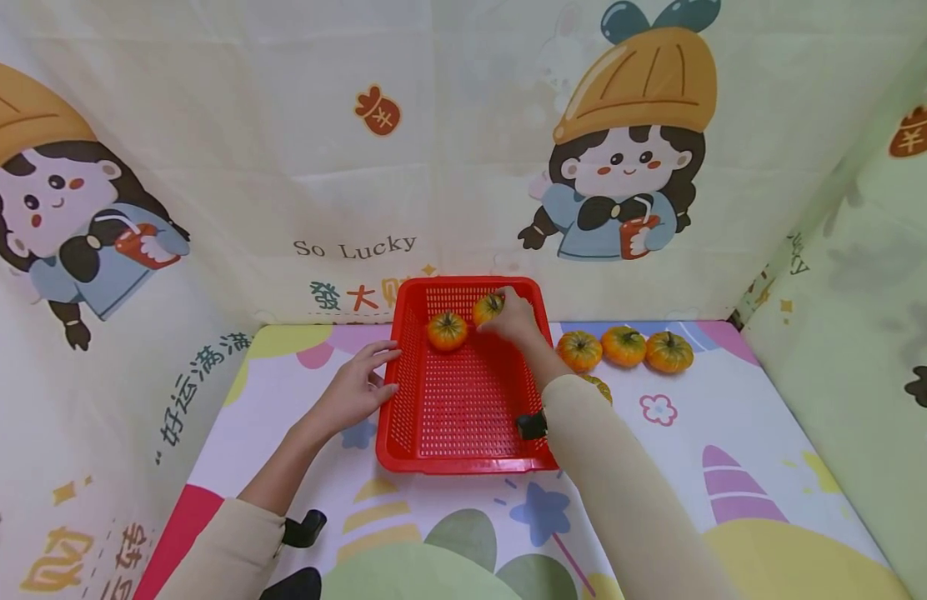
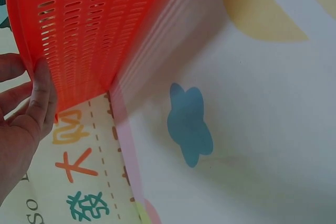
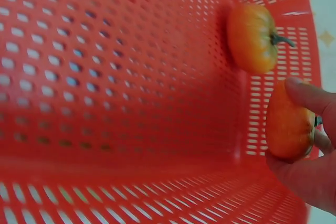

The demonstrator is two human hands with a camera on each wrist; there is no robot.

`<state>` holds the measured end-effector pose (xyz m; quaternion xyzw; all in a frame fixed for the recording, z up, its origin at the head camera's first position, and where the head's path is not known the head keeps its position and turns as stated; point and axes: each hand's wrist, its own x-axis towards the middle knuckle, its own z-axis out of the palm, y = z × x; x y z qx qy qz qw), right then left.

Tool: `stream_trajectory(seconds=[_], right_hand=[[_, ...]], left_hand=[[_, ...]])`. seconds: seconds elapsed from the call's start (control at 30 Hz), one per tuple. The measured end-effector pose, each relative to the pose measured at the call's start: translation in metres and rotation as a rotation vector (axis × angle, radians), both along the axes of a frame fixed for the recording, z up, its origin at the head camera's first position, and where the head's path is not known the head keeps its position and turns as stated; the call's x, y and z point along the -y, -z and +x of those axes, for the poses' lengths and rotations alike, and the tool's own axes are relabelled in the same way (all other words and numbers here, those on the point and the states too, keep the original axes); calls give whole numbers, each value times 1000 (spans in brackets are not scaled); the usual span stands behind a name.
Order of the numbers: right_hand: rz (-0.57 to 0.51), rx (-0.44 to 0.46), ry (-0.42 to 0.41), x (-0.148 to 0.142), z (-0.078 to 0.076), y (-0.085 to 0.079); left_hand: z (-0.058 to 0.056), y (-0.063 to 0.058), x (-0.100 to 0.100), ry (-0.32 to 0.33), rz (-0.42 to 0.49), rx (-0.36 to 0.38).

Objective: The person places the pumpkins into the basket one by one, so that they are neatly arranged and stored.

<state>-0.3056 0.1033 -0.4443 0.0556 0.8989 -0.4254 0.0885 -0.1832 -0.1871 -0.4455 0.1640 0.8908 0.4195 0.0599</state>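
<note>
A red perforated plastic basket [image 1: 471, 463] stands on the table near the back wall. Inside it, toward the far end, sits a small orange-green pumpkin [image 1: 447, 332]. My right hand [image 1: 514, 319] grips a second small pumpkin [image 3: 289, 124] in the basket's far right corner, thumb and fingers around its sides. That pumpkin is beside the first one and partly covered by the hand. At the basket's left side, my left hand [image 1: 356, 386] touches the rim with loosely extended fingers; in the left wrist view its fingertips [image 2: 41, 74] lie against the rim.
Right of the basket, three small pumpkins [image 1: 624, 347] sit in a row. Another pumpkin [image 1: 600, 387] shows partly behind my right forearm. A patterned cloth [image 1: 463, 533] covers the table, and printed fabric walls [image 1: 463, 167] rise at the back and sides.
</note>
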Motion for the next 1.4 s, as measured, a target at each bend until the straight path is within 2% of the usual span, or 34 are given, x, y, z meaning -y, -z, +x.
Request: stream_trajectory(seconds=[0.23,0.67,0.97,1.4], right_hand=[[-32,58,81,8,2,13],[4,17,105,21,6,35],[-23,2,125,20,10,35],[-22,26,124,18,7,39]], left_hand=[[-1,0,0,-4,-3,-4],[1,-1,0,5,8,-5],[1,-1,-1,0,-3,-1],[1,-1,-1,-2,-3,-5]])
